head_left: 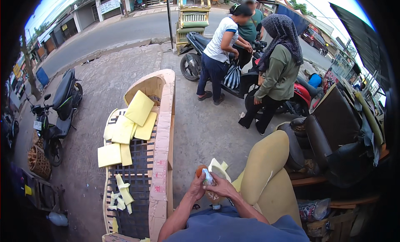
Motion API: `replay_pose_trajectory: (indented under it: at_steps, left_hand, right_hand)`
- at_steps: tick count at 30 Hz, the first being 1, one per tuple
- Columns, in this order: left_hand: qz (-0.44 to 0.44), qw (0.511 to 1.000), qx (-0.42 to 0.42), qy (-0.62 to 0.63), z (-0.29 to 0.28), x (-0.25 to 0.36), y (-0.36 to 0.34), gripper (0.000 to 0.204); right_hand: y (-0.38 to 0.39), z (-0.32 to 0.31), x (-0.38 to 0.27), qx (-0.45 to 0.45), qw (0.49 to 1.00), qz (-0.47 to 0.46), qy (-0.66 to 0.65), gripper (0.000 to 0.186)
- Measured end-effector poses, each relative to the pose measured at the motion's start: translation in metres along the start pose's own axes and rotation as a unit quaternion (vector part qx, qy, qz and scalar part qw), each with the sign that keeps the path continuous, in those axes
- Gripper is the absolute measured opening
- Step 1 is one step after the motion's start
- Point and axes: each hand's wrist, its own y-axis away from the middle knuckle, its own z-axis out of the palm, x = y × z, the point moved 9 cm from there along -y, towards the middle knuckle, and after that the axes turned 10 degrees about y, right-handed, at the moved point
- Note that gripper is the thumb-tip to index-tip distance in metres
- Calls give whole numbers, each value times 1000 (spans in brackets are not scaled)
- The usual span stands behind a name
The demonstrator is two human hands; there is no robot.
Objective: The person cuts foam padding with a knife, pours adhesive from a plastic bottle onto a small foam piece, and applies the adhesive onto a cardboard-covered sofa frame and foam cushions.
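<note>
In front of my body, my left hand [197, 187] and my right hand [221, 187] are closed together around a small, shiny plastic packet [208, 178], whitish and see-through. Something orange-brown shows at its upper left end; I cannot tell its contents. Just beyond my right hand lies a pale yellow foam offcut [219, 168]. To the left stands a bare sofa frame [160, 167] with cardboard on its back and black webbing [139, 188] across the seat. Several yellow foam sheets [139, 108] and torn foam scraps [124, 191] rest on that webbing.
Worn tan cushions [266, 173] stand close at my right, with dark brown seats [329, 131] piled behind. Three people [275, 71] stand around parked motorbikes [196, 50] ahead, one with a striped bag [232, 79]. Another motorbike [62, 104] and a wicker basket [39, 161] are far left.
</note>
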Motion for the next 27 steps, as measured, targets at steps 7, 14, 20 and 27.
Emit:
replay_pose_trajectory:
  at_steps: [7,14,20,27]
  left_hand:
    - [54,964,59,253,-46,116,-82,44]
    - [187,945,99,249,-37,238,-157,56]
    - [128,952,62,273,-14,297,-241,64]
    - [110,963,66,238,-15,376,-366,68]
  right_hand:
    - [-139,-29,-54,-159,978,-122,-57,78]
    - [-248,-85,-86,-200,973,-89,-79,68]
    - [-329,-112,-97,-224,942,-46,-246,66]
    - [-432,-196,-112,-158,948,-43,-273,62]
